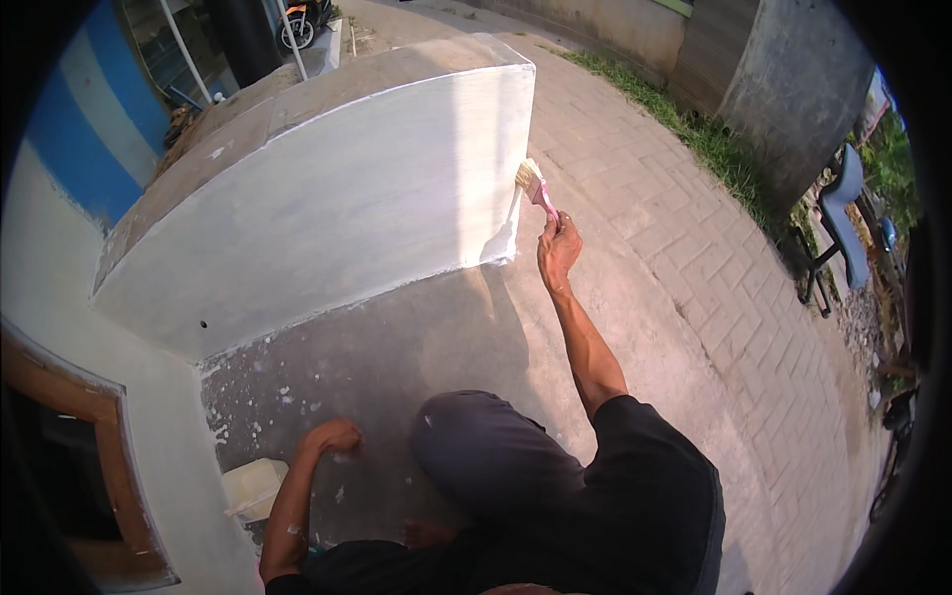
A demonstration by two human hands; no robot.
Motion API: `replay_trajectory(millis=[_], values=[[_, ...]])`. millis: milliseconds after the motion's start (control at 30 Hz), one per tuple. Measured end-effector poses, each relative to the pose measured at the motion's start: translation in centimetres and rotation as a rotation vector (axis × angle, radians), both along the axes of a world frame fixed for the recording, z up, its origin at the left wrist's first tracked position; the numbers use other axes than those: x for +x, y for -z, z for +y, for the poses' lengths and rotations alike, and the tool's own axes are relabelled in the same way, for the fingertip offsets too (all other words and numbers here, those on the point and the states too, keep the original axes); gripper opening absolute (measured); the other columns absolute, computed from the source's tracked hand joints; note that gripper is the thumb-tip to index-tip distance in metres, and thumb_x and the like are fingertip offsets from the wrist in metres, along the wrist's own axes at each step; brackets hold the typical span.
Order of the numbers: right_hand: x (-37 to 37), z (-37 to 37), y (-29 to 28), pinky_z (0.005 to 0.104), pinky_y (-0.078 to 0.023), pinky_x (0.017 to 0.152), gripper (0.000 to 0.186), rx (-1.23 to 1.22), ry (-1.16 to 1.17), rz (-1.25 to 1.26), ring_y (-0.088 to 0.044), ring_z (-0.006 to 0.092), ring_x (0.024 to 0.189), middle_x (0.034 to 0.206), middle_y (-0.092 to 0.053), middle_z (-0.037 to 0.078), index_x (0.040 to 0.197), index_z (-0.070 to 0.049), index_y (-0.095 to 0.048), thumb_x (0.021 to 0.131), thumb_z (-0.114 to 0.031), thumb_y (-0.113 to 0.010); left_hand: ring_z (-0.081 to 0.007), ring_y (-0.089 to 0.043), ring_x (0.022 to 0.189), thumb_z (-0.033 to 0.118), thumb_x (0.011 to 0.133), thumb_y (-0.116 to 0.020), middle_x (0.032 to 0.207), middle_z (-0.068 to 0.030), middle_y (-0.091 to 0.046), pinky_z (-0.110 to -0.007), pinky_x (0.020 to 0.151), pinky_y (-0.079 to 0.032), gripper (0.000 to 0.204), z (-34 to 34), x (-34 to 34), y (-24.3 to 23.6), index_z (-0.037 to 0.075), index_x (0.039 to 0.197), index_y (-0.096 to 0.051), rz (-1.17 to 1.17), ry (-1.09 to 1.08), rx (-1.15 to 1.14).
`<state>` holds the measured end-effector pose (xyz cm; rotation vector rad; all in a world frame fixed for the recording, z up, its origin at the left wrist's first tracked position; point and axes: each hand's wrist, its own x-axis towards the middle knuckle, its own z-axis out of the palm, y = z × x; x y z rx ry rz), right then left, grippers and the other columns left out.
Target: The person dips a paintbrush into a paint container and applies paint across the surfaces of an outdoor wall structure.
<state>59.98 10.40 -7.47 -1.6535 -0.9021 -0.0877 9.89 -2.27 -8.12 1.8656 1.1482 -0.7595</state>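
Note:
My right hand point(560, 248) grips the pink handle of a paintbrush point(535, 186). Its pale bristles are at the right end edge of a low white-painted wall point(347, 178). Sunlight falls on that end, and the brush and hand cast a shadow on its lower corner. My left hand point(335, 434) hangs with curled fingers over the grey concrete floor, apart from the wall, and nothing shows in it. Beside my left forearm stands a cream-coloured container point(254, 486), partly covered by the arm; its contents are hard to make out.
White paint spots dot the concrete floor point(372, 382). A wood-framed opening point(111, 466) is in the wall at left. To the right runs a block-paved path point(734, 288), with grass point(709, 129) along its far side and a blue-grey chair point(841, 213). A motorcycle point(299, 28) stands far back.

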Motion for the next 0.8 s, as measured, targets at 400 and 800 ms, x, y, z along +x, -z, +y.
replay_trajectory(millis=[400, 800], values=[[-23.0, -1.3, -5.0, 0.0405, -0.048, 0.056, 0.018, 0.126, -0.570, -0.260, -0.061, 0.0319, 0.063, 0.080, -0.062, 0.013, 0.102, -0.002, -0.064, 0.086, -0.010, -0.065, -0.0278, -0.069, 0.082, 0.021, 0.078, -0.059, 0.091, -0.0123, -0.072, -0.039, 0.078, -0.052, 0.023, 0.3, -1.0, 2.4, 0.009, 0.092, -0.074, 0.000, 0.055, 0.018], [4.3, -0.8, -5.6, 0.0415, -0.048, 0.058, 0.018, -0.037, -0.042, -0.169, -0.063, 0.0354, 0.064, 0.075, -0.066, 0.018, 0.092, -0.001, -0.068, 0.088, -0.017, -0.063, -0.0281, -0.068, 0.081, 0.024, 0.077, -0.059, 0.090, -0.0127, -0.072, -0.040, 0.077, -0.052, 0.027, 0.9, -1.2, 3.2, 0.011, 0.095, -0.074, -0.050, 0.112, 0.045]])
